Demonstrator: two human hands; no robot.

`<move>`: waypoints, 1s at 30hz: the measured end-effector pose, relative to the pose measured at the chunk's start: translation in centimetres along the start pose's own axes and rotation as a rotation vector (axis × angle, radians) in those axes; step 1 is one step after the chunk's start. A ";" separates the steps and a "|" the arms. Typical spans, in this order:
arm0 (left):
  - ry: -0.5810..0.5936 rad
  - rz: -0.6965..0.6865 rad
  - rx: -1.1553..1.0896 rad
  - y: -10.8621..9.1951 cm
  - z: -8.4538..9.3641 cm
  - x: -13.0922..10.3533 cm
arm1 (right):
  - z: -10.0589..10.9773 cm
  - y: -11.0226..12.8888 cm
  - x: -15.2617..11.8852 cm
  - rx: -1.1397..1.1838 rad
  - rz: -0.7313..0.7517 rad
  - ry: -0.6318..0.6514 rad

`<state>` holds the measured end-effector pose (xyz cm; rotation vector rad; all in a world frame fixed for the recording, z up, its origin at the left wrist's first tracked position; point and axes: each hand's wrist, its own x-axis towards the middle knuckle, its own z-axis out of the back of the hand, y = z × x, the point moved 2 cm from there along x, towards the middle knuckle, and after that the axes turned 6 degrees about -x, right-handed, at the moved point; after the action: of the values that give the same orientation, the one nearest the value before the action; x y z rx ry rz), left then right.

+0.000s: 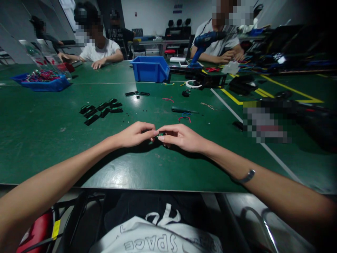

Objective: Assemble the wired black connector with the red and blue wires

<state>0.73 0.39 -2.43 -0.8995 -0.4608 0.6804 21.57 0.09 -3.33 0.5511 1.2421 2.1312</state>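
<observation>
My left hand [138,135] and my right hand [184,137] meet just above the green table, fingertips pinched together. Between them is a small green part [160,135], which looks like a little circuit board, mostly hidden by the fingers. Thumb and fingers of each hand close on it. Left of the hands lie several small black pieces with green on them [101,109]. Beyond my right hand is a dark screwdriver [181,110], with a blue wire [186,114] and a red wire [185,119] beside it.
A blue bin [150,70] stands farther back, with slim black parts [137,94] before it. At left, a blue tray [50,84] holds red wiring near clear bottles [50,52]. A power drill [205,42] stands back right. Two people sit across the table.
</observation>
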 end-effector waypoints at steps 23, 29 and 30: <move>-0.060 0.013 -0.115 0.4 -0.2 0.2 | 0.1 0.3 0.1 0.035 -0.030 -0.015; -0.067 0.018 -0.146 0.2 -0.3 0.3 | -0.1 0.2 0.1 -0.017 0.009 -0.053; -0.066 0.016 -0.146 0.2 -0.3 0.3 | -0.1 0.2 0.1 -0.027 0.014 -0.058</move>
<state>1.06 0.50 -2.78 -1.0212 -0.5683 0.6995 21.34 0.00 -3.21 0.6068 1.1790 2.1252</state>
